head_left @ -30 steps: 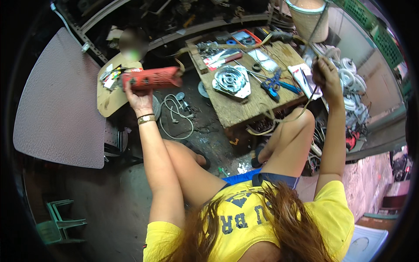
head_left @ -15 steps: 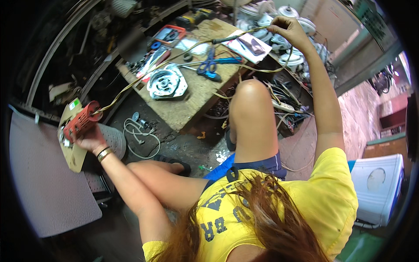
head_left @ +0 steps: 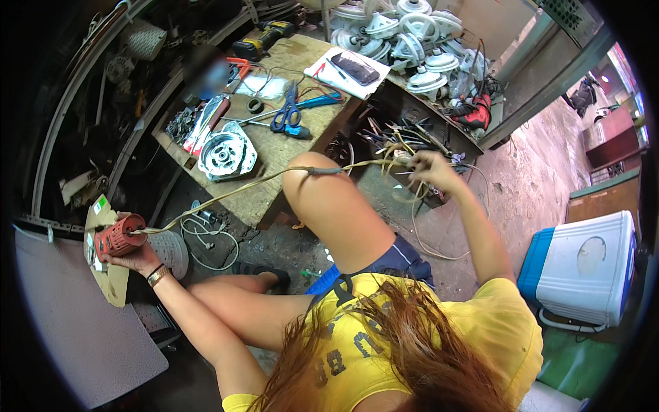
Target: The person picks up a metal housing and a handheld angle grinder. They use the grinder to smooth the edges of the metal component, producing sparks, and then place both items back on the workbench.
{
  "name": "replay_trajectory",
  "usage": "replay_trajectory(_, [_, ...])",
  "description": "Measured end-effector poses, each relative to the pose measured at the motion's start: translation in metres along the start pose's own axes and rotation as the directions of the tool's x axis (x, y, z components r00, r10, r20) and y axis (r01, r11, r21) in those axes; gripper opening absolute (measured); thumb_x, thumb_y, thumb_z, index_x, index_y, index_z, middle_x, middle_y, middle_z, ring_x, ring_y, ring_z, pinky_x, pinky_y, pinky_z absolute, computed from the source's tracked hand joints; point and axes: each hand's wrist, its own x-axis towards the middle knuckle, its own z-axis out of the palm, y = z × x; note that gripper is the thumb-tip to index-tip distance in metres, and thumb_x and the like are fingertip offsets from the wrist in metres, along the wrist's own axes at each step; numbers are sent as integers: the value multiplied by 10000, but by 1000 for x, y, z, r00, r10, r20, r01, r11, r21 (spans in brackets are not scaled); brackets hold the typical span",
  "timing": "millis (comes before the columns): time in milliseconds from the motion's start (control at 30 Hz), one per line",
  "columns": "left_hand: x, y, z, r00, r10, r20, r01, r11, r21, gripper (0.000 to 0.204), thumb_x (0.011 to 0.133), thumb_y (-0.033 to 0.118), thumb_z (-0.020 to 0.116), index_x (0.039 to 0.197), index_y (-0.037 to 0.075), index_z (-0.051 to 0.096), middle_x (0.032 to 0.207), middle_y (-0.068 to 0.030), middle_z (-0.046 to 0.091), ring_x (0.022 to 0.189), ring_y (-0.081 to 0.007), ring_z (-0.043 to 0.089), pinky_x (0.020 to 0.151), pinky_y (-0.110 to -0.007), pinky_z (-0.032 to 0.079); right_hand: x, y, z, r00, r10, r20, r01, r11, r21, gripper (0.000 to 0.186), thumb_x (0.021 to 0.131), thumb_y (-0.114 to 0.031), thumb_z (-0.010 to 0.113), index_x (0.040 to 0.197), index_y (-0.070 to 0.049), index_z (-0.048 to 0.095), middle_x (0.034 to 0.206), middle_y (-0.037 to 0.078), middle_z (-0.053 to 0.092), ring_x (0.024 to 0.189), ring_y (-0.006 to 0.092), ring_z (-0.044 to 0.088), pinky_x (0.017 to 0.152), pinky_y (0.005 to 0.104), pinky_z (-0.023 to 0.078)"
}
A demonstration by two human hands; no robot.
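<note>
My left hand (head_left: 137,258) is closed round a red, perforated cylindrical tool (head_left: 117,237) at left, beside a tan board (head_left: 110,285). A long yellowish cord (head_left: 233,193) runs from the cylinder's end across my raised knee, with a grey wrapped section (head_left: 322,171) there. My right hand (head_left: 429,172) is at the cord's loops near the tool box at right, fingers apart and slightly curled, apparently gripping nothing. On the wooden bench (head_left: 247,202) lie a round metal housing (head_left: 226,152), blue scissors (head_left: 287,113) and a blue-handled screwdriver (head_left: 297,131).
A drill (head_left: 261,41) and phone (head_left: 353,66) lie at the back. White pulley-like parts (head_left: 415,27) are piled beyond, near a red-and-black tool (head_left: 473,113). A hand-tool box (head_left: 391,137) sits right of the bench, a cooler (head_left: 576,268) lower right, a grey panel (head_left: 82,329) lower left.
My right hand has come down from high at the back right and its fingers have loosened; the cord now lies across my knee. My left hand moved lower left with the cylinder. The view has shifted.
</note>
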Motion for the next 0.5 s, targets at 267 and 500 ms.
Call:
replay_trajectory(267, [-4, -8, -6, 996, -15, -85, 26, 991, 129, 676, 703, 326, 780, 1242, 35, 497, 1178, -110, 549, 1152, -283, 508, 1075, -470, 367, 2, 112, 54, 915, 404, -1, -343, 778, 527, 402, 908, -343, 627, 1165, -38, 576, 899, 77, 645, 653, 146, 622, 574, 255, 502])
replay_trajectory(500, [-20, -20, 16, 999, -43, -34, 51, 948, 314, 549, 796, 405, 686, 1133, 11, 505, 1051, -111, 564, 999, -263, 566, 964, -439, 460, 161, 160, 123, 710, 618, -338, -524, 784, 333, 572, 847, -378, 676, 1216, 31, 521, 1103, 227, 621, 1007, 316, 641, 686, 419, 553])
